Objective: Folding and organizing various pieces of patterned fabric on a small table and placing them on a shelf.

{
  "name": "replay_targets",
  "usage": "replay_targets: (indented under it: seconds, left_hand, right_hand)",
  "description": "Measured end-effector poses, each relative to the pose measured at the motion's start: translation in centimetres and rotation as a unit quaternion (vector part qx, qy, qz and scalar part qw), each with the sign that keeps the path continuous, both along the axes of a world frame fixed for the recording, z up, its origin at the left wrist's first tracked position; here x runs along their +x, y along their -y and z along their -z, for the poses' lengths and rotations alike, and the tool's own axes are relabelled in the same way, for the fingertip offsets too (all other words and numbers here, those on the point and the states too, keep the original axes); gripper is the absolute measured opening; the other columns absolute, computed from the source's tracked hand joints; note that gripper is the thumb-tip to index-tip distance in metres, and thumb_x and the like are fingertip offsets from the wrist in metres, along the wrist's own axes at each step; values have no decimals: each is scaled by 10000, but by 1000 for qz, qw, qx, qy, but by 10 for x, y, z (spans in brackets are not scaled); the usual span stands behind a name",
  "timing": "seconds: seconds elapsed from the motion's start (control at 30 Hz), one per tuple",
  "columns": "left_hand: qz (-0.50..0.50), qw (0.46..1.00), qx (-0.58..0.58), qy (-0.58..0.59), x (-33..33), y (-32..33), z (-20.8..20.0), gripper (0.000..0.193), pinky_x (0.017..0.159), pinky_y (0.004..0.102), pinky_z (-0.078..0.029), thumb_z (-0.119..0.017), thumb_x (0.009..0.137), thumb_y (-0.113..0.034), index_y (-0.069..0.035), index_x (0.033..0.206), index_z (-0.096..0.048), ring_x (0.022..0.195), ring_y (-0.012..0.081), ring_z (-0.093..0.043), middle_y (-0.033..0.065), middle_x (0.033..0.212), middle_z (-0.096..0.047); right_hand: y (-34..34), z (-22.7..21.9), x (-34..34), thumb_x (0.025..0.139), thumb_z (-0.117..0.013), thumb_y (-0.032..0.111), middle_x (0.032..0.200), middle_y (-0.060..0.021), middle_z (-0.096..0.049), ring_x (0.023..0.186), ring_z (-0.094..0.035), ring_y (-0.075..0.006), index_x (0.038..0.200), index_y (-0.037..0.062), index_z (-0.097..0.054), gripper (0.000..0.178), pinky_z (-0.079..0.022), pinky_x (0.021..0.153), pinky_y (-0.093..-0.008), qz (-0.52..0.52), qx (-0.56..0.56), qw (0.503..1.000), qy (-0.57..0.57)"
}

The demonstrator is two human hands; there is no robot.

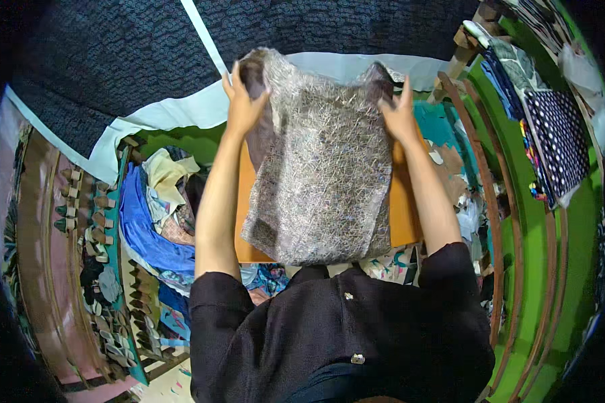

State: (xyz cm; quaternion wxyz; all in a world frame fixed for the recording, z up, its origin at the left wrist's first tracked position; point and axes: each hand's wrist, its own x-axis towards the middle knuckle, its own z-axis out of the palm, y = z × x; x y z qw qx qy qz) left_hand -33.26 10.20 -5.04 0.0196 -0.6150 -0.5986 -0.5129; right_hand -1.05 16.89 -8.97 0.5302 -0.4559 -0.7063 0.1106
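A grey-brown flecked sleeveless top (326,168) is spread out in front of me, its neckline away from me and its hem close to my body. My left hand (245,107) grips it near the left shoulder, where a plain dark brown inner side shows. At the opposite shoulder my right hand (400,117) holds the edge, thumb on the cloth; these fingers are slightly blurred. Beneath the top, an orange-brown board (405,195) shows on both sides.
Heaped cloth, including a blue piece (138,208), lies left of the board beside a rack of small wooden blocks (101,215). Wooden rails (480,161) and a folded polka-dot cloth (556,138) are on the right. Dark patterned fabric (128,60) hangs at the far side.
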Motion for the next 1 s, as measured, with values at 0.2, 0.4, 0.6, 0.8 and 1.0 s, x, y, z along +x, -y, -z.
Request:
replay_targets:
  seconds: [0.2, 0.4, 0.6, 0.8, 1.0]
  left_hand:
    - [-86, 979, -186, 13, -14, 132, 184, 832, 978, 432, -244, -708, 632, -214, 75, 1255, -238, 1152, 421, -300, 310, 1235, -305]
    - [-244, 909, -337, 35, 4, 267, 233, 745, 975, 432, -257, -684, 647, -237, 58, 1224, -316, 1146, 416, -323, 295, 1228, -342]
    - [-279, 876, -392, -33, 22, 277, 206, 276, 743, 412, -396, -657, 682, -236, -11, 810, -561, 826, 332, -529, 156, 851, -575]
    - [-34, 950, -263, 167, 112, 258, 161, 333, 721, 332, -438, -636, 734, -195, 11, 976, -535, 794, 259, -567, 158, 832, -589]
    - [209, 906, -272, 247, 218, 270, 140, 342, 756, 353, -425, -632, 732, -167, 2, 1007, -521, 853, 294, -556, 183, 925, -575]
  right_hand:
    - [125, 119, -10, 777, -544, 287, 1374, -259, -86, 1242, -145, -448, 1367, 111, -92, 764, -162, 969, -560, -13, -299, 918, 260]
    - [214, 167, 19, 823, -467, 361, 1388, -198, -136, 1286, -123, -346, 1346, 104, -213, 637, -103, 992, -549, -25, -360, 858, 366]
    - [212, 190, 47, 845, -394, 423, 1416, -140, -94, 1309, -79, -289, 1352, 202, -213, 583, -60, 995, -570, -63, -376, 821, 425]
    - [209, 150, 17, 848, -441, 412, 1287, -161, -351, 1188, -334, -259, 1292, 126, -318, 543, -219, 969, -464, -133, -477, 842, 214]
    - [249, 94, -4, 786, -556, 155, 897, -77, -565, 815, -527, -149, 1145, -8, -435, 413, -408, 749, -285, -291, -552, 768, -148]
